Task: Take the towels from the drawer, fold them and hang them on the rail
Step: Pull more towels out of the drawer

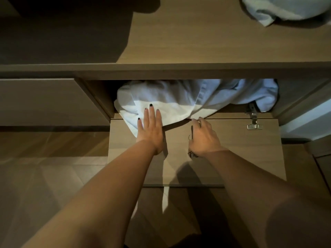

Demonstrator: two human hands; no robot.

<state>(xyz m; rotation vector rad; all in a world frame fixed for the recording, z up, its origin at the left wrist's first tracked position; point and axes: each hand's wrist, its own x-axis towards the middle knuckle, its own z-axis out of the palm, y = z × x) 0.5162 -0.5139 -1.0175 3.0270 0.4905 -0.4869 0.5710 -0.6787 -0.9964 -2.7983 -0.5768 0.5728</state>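
My left hand (pixel 150 129) is lying flat on the white towel (pixel 161 104), fingers straight and together, pressing its near edge where it is spilling out over the open flap door (pixel 232 154). My right hand (pixel 203 134) is curling its fingers around the towel's front hem, just beside the left. The towel is sitting bunched inside the open compartment (pixel 100 97), and a pale blue towel (pixel 241 92) is crowding against it on the right. Another pale towel (pixel 284 9) is lying crumpled on the desk (pixel 197 42) above, far right. A metal hinge (pixel 253 120) is showing at the flap's right corner.
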